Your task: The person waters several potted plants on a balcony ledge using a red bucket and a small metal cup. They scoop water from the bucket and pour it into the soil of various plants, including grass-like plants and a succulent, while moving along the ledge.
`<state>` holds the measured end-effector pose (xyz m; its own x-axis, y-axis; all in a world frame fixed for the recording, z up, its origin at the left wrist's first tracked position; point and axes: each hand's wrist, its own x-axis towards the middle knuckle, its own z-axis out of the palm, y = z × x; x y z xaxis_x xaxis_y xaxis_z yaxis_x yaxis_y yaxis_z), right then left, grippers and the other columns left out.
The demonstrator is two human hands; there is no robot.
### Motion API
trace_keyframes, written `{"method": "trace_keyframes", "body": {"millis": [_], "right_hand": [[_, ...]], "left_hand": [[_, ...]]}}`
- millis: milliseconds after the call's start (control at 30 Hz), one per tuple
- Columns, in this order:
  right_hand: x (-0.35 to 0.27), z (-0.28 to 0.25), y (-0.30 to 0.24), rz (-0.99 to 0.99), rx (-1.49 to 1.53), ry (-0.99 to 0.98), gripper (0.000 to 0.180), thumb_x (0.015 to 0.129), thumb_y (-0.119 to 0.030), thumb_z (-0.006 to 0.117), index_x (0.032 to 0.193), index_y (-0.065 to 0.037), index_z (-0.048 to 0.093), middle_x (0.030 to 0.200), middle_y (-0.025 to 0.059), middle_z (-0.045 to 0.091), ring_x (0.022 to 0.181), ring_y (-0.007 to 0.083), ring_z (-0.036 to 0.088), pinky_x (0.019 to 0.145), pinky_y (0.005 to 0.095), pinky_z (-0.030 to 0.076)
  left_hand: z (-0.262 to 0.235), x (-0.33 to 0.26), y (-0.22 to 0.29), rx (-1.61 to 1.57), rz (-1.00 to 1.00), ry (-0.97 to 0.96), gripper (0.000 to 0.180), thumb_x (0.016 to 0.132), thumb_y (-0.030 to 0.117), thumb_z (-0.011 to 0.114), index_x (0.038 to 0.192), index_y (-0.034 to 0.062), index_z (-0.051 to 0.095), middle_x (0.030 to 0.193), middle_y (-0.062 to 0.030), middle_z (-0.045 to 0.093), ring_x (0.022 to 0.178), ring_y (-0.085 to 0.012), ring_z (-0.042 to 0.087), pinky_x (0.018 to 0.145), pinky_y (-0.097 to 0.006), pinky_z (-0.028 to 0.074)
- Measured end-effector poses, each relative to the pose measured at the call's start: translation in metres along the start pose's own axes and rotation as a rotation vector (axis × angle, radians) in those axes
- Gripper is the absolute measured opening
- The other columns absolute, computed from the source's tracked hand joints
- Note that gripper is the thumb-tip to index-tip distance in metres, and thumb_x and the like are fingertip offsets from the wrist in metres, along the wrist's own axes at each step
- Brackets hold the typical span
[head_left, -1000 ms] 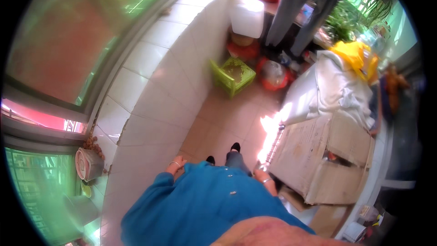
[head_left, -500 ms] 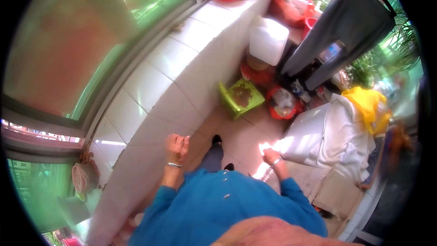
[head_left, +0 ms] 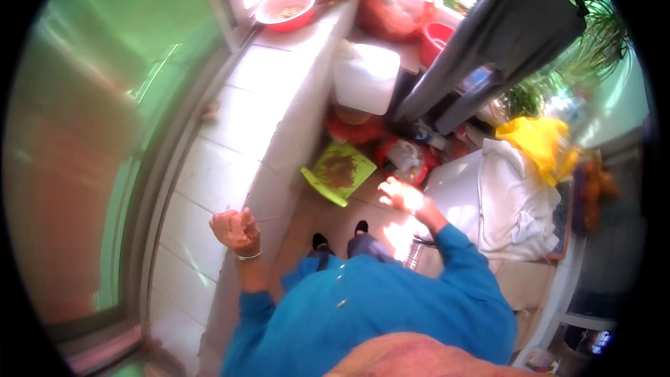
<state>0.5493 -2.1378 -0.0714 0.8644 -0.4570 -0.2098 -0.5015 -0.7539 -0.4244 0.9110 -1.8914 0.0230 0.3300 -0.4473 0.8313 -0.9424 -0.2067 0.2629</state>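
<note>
My left hand (head_left: 237, 232), wearing a bracelet, is raised beside the white tiled ledge (head_left: 227, 146), with its fingers curled in and nothing showing in them. Out in front of me on the right is my right hand (head_left: 403, 197), its fingers apart and holding nothing; bright sunlight washes out part of it. Beyond my hands, against the foot of the ledge, stands a small green plastic chair (head_left: 342, 173) with a brown-stained seat. A red basin (head_left: 419, 172) with pale plastic bags in it sits past my right hand. Neither hand touches these things.
A white plastic jug (head_left: 366, 78) stands behind the chair. Grey trousers (head_left: 481, 42) hang at the far right. Nearer on the right, a white box-like thing (head_left: 453, 185) carries a white cloth (head_left: 515, 195) and a yellow cloth (head_left: 534, 143). A red bowl (head_left: 285, 10) rests on the ledge.
I have moved forward, so the chair and basins appear closer. My left hand has swung outward and stays curled. My right hand has risen forward, and its fingers are spread.
</note>
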Motion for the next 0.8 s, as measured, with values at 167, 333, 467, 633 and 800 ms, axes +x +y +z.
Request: {"method": "trace_keyframes", "body": {"millis": [167, 333, 467, 633, 800], "right_hand": [[0.082, -0.152, 0.025, 0.11, -0.341, 0.286, 0.034, 0.083, -0.017, 0.067, 0.112, -0.003, 0.055, 0.112, 0.0191, 0.055, 0.094, 0.0358, 0.062, 0.08, 0.0434, 0.053], [0.146, -0.25, 0.123, -0.01, -0.554, 0.58, 0.048, 0.083, -0.015, 0.064, 0.129, -0.003, 0.052, 0.123, 0.0191, 0.058, 0.103, 0.0364, 0.062, 0.091, 0.0454, 0.05], [0.175, -0.302, 0.192, 0.169, -0.902, 0.494, 0.04, 0.088, -0.014, 0.05, 0.127, -0.007, 0.055, 0.125, 0.016, 0.058, 0.125, 0.0325, 0.048, 0.11, 0.0516, 0.032], [0.142, -0.337, 0.242, 0.721, -0.885, 0.07, 0.029, 0.093, -0.019, 0.047, 0.105, -0.016, 0.073, 0.104, 0.0079, 0.073, 0.105, 0.0289, 0.066, 0.106, 0.0547, 0.03], [0.108, -0.343, 0.308, 0.943, -0.669, 0.176, 0.023, 0.09, -0.018, 0.055, 0.099, -0.011, 0.075, 0.104, 0.0123, 0.073, 0.102, 0.0301, 0.07, 0.079, 0.0462, 0.055]], "left_hand": [[0.034, 0.027, -0.001, 0.056, -0.114, 0.011, 0.03, 0.097, 0.011, 0.056, 0.068, 0.0026, 0.052, 0.068, -0.009, 0.048, 0.064, -0.0278, 0.047, 0.062, -0.04, 0.038], [0.049, 0.024, -0.006, 0.168, -0.185, 0.031, 0.033, 0.099, 0.008, 0.054, 0.067, 0.0012, 0.052, 0.066, -0.0095, 0.046, 0.063, -0.028, 0.048, 0.06, -0.039, 0.039], [0.053, 0.03, 0.004, 0.227, -0.243, 0.064, 0.035, 0.098, 0.009, 0.055, 0.063, 0.0022, 0.051, 0.065, -0.0077, 0.045, 0.063, -0.0259, 0.046, 0.059, -0.039, 0.039], [0.053, 0.026, 0.001, 0.318, -0.24, 0.025, 0.033, 0.098, 0.008, 0.056, 0.066, 0.0016, 0.051, 0.065, -0.0084, 0.046, 0.061, -0.0266, 0.047, 0.057, -0.039, 0.039], [0.058, 0.034, 0.007, 0.382, -0.208, -0.013, 0.033, 0.098, 0.009, 0.057, 0.067, 0.0006, 0.051, 0.064, -0.0091, 0.046, 0.06, -0.0275, 0.046, 0.055, -0.039, 0.039]]}}
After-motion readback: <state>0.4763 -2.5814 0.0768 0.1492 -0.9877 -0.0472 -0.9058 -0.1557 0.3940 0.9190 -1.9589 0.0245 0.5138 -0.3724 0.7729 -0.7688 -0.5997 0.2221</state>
